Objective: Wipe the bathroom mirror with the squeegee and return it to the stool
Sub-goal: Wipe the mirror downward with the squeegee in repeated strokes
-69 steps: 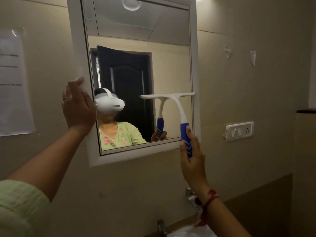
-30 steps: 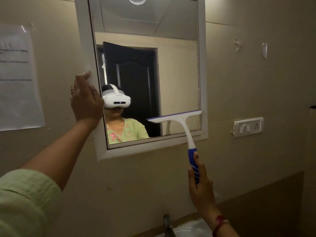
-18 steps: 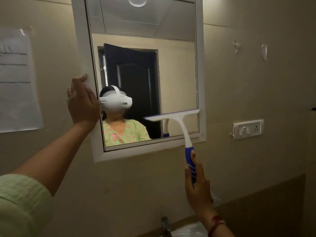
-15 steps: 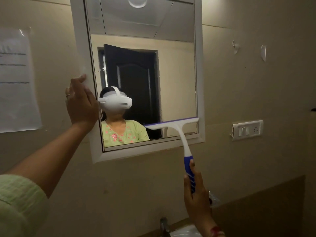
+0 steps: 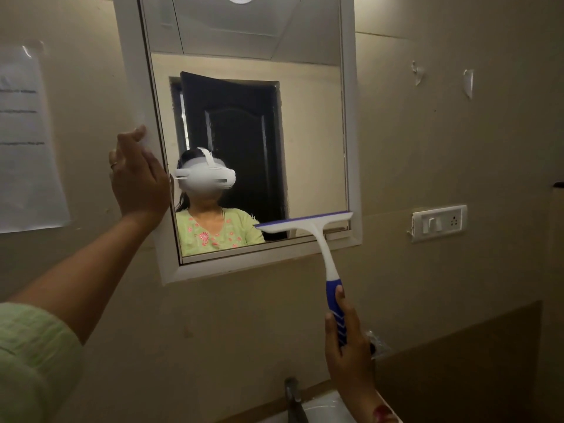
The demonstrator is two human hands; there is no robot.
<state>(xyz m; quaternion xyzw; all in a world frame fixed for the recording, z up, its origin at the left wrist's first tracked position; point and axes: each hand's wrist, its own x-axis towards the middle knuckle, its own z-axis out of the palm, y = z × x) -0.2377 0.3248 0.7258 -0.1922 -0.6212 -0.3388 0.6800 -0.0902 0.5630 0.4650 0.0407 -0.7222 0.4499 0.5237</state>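
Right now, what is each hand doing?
Left hand: open, flat against the mirror frame.
Right hand: closed around the squeegee handle.

The mirror (image 5: 311,141) hangs on the wall. The left hand (image 5: 137,181) lies flat against the mirror's left frame edge, about halfway up. Further left of the mirror, a paper sheet (image 5: 27,141) is stuck to the same wall. The squeegee (image 5: 317,236) has its blade across the mirror's lower right corner, with the handle running down past the bottom frame into the right hand (image 5: 348,346), which grips it below the mirror. To the mirror's right, level with its bottom edge, sits a switch plate (image 5: 439,222). Well below the mirror stands a tap (image 5: 294,398), beside a sink (image 5: 323,407).
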